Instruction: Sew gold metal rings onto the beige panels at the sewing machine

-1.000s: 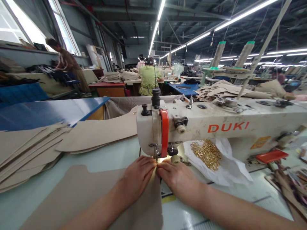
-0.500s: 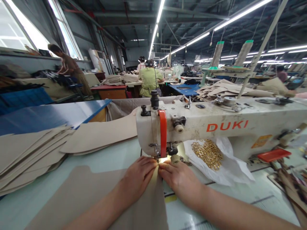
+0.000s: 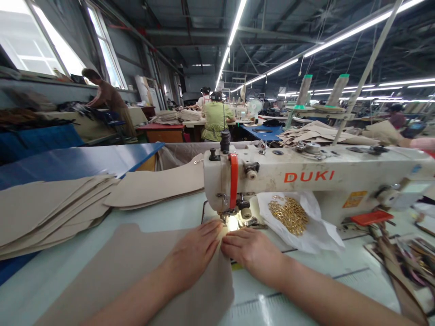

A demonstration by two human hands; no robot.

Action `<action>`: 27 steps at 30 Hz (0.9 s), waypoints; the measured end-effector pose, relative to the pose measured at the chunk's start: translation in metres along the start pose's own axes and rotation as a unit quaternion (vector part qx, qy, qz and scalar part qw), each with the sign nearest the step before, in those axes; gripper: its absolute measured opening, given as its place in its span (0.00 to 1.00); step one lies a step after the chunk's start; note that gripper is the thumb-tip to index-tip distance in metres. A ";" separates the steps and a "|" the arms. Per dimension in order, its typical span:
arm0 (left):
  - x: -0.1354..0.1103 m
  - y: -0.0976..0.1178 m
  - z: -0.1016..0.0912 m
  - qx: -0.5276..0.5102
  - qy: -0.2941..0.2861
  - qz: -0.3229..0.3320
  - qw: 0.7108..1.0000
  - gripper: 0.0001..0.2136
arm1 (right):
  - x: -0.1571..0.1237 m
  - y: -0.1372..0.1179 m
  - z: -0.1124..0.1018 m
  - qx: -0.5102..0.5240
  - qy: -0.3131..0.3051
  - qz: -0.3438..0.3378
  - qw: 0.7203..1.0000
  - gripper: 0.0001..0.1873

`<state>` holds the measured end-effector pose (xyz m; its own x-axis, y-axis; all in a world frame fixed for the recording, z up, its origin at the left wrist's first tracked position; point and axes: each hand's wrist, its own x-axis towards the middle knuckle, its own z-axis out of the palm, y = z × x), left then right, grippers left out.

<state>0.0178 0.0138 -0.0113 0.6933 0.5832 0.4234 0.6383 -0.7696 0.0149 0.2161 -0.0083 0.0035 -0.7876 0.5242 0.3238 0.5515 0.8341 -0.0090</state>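
A beige-grey cut fabric panel [image 3: 142, 253] lies on the pale table, its right edge running up to the needle area of a white sewing machine [image 3: 272, 176]. My left hand [image 3: 193, 253] rests on the panel, fingers close together and fingertips gripping its edge just before the presser foot. From the other side, my right hand [image 3: 253, 249] pinches the same edge with bent fingers. Both sets of fingertips are nearly touching under the lit machine head. What lies beneath the fingertips is hidden.
Stacked beige panels [image 3: 50, 213] lie at the left, with more cut pieces [image 3: 159, 185] behind the machine head. Gold-coloured metal hardware [image 3: 288, 215] sits on white plastic [image 3: 326, 240] under the machine arm. Straps and small parts [image 3: 404, 262] crowd the right. Other people work farther back.
My hands stay at the panel's edge near the needle. The panel's lower right corner has come into view, farther up towards the machine. The camera view has shifted slightly.
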 end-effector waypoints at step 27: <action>0.001 -0.004 -0.004 0.022 -0.010 0.055 0.998 0.16 | 0.001 0.002 -0.002 -0.025 -0.005 0.008 1.000 0.07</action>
<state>0.0149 0.0162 -0.0071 0.7663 0.5009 0.4024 0.5718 -0.8172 -0.0717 0.2168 -0.0067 0.0055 -0.7810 0.5398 0.3141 0.5771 0.8160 0.0325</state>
